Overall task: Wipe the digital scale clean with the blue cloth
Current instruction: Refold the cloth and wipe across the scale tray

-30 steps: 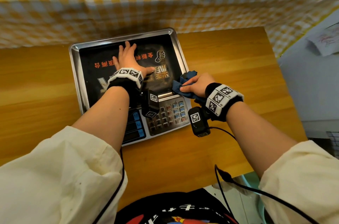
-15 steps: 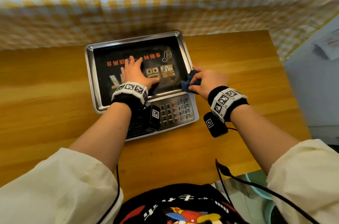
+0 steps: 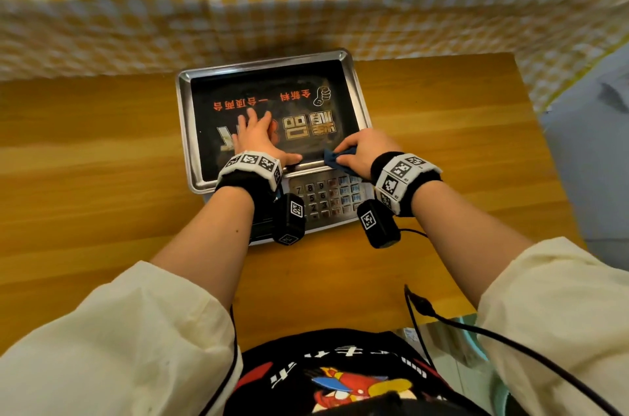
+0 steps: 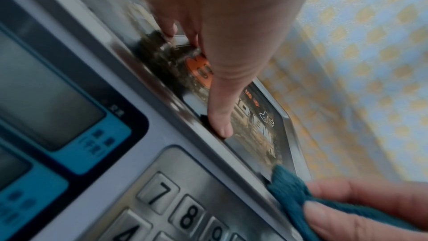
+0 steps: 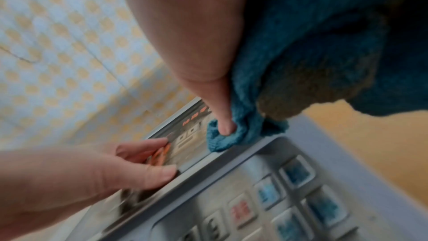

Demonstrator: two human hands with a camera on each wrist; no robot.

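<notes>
The digital scale sits on the wooden table, its steel pan covered by a black printed sheet, its keypad toward me. My left hand lies flat on the pan with straight fingers, its thumb along the pan's near rim. My right hand grips the bunched blue cloth and presses it against the pan's near right edge. In the right wrist view the blue cloth fills the palm and a fingertip pushes a fold onto the rim. Blue display windows show at the scale's left front.
A yellow-and-white checked cloth hangs right behind the scale. The wooden table stretches left and right of it. Black cables run from the wrist cameras over the table's near edge.
My right hand has slid the cloth left from the pan's right side to its near right edge. The left hand has drawn back toward the near rim; the view has pulled back.
</notes>
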